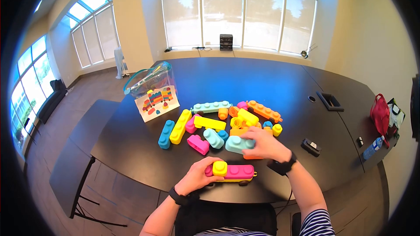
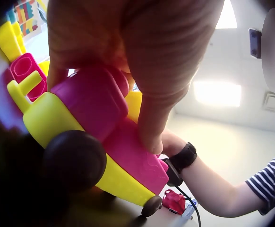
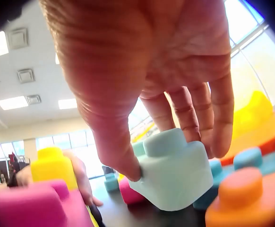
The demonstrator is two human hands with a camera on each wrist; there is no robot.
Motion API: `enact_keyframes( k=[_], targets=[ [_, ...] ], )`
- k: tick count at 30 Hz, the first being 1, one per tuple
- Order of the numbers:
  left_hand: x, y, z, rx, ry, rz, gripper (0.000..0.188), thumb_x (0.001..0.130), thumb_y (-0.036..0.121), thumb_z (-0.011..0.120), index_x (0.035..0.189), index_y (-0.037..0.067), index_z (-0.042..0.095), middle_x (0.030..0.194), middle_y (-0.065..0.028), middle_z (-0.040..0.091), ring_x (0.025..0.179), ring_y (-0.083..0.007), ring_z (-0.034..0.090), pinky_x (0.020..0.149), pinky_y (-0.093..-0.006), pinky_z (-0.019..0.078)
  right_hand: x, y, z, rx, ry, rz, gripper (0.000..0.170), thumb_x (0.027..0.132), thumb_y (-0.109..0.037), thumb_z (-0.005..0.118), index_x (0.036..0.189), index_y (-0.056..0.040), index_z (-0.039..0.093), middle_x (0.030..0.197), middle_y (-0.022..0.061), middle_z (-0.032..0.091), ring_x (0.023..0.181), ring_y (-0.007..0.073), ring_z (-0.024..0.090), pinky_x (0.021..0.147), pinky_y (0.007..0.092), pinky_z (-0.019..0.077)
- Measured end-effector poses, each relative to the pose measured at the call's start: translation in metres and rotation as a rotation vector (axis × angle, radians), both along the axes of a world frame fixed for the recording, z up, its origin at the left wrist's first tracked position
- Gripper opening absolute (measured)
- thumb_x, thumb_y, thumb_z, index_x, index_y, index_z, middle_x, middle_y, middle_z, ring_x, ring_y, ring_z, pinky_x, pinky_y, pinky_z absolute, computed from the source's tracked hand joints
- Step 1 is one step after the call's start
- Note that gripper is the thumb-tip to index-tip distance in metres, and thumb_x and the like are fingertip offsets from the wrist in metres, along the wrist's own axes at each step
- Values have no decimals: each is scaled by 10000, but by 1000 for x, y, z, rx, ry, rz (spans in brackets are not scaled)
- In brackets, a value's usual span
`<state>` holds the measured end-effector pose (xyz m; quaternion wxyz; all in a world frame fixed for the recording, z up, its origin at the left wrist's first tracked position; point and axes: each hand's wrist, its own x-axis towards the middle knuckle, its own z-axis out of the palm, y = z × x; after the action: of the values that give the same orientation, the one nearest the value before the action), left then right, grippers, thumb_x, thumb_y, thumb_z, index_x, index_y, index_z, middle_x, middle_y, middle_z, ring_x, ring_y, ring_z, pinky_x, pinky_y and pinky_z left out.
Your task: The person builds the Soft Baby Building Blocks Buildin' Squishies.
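Near the table's front edge, the left hand (image 1: 199,177) grips the left end of a wheeled yellow car with pink blocks (image 1: 239,171) on top. A small yellow block (image 1: 219,168) sits on the pink, beside the fingers. In the left wrist view the thumb lies along the pink block (image 2: 135,151), above the yellow base (image 2: 47,118) and its dark wheels. The right hand (image 1: 267,145) pinches a pale teal block (image 1: 238,144) at the front of the block pile; the right wrist view shows the thumb on one side of that teal block (image 3: 175,175) and fingers on the other.
Behind the hands lie loose blocks, including a long yellow one (image 1: 180,126), a blue one (image 1: 166,134) and an orange wheeled base (image 1: 264,111). A clear bag with a picture card (image 1: 157,103) stands back left. A black case (image 1: 311,147) and a bottle (image 1: 373,147) are at right.
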<state>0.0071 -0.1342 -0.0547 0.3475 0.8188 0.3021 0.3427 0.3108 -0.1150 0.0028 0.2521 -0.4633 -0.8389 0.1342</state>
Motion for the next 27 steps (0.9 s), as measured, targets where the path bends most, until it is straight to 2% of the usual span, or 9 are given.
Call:
enact_keyframes(
  k=[2,5,7,9,10,16,19,27],
  targets=[
    [0,1,-2,7,-5,3,577,783,194,939,1265,54,655,1160,-129,721,1070,-326,712,944,-394,565,9,-25,17,40,78,79,518,793,-221,862,1255,-43,713,1135,123,714,1021,303,689,890,376,564],
    [1,1,-1,5,5,6,574,778,201,943,1253,53,657,1143,-127,715,1053,-331,708,931,-396,565,-1,-65,28,-211,86,41,529,824,-191,850,1311,-55,696,1200,139,720,1038,296,694,904,374,564],
    [2,0,-1,6,-5,5,573,776,203,945,1250,55,658,1136,-127,712,1046,-332,705,925,-396,564,1,-69,16,-89,41,74,510,874,-170,824,1353,-74,681,1220,144,716,1094,326,689,951,396,564],
    [3,0,0,-15,7,3,566,785,181,942,1253,38,657,1145,-109,720,1066,-270,711,956,-370,557,-7,-82,9,-28,32,59,499,895,-165,800,1370,-76,673,1212,152,707,1130,348,680,977,427,559],
    [2,0,0,-23,14,4,562,790,169,940,1255,29,657,1150,-100,723,1076,-239,714,972,-357,554,-9,-85,9,-19,44,55,507,896,-153,801,1382,-93,670,1223,138,704,1126,348,676,976,432,561],
    [0,2,-3,-35,8,-7,570,789,157,938,1264,28,648,1155,-105,713,1074,-248,709,964,-362,553,-19,-89,-4,41,-6,26,524,872,-130,811,1378,-108,676,1226,108,696,1121,329,668,935,429,574],
    [1,2,-3,-19,15,-14,565,791,150,934,1261,28,645,1143,-108,707,1065,-252,706,954,-365,553,-26,-94,1,21,-62,-29,545,832,-135,840,1357,-110,697,1215,95,710,1114,327,678,942,413,569],
    [0,2,-4,-6,24,-8,561,791,151,932,1254,29,640,1134,-108,699,1058,-260,702,950,-366,550,-28,-84,10,-105,-117,-46,514,835,-156,842,1334,-121,724,1205,88,712,1066,316,691,892,409,573]
  ],
)
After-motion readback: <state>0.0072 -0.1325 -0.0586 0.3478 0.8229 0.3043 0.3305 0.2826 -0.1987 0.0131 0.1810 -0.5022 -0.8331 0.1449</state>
